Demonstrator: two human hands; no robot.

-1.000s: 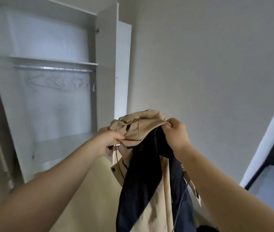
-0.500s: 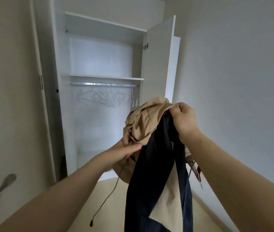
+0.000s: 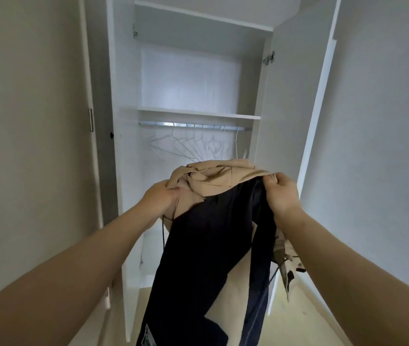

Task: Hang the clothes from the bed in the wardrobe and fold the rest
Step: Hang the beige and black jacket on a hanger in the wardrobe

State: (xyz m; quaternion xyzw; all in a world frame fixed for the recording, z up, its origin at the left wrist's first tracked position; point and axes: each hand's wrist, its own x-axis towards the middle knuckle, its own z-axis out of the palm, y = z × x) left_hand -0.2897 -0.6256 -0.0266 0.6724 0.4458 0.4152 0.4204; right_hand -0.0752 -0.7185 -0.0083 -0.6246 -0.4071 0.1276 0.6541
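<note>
A beige jacket point(image 3: 213, 179) with a dark navy lining point(image 3: 206, 245) hangs in front of me, bunched at the top. My left hand point(image 3: 159, 198) grips its left side and my right hand point(image 3: 282, 193) pinches the right edge of its collar area. A thin dark drawstring point(image 3: 164, 233) dangles under the left hand. Straight ahead stands the open white wardrobe point(image 3: 123, 171). Its metal rail point(image 3: 193, 125) carries several bare wire hangers point(image 3: 188, 146), just above and behind the jacket.
The wardrobe's right door point(image 3: 290, 108) stands open beside my right hand, and the left door point(image 3: 91, 121) with a metal handle is open too. A shelf point(image 3: 198, 113) sits above the rail. Grey walls flank both sides. Pale floor point(image 3: 298, 320) lies below.
The wardrobe has come nearer and now sits centred ahead. My hands have spread apart on the jacket, and more of its dark lining shows.
</note>
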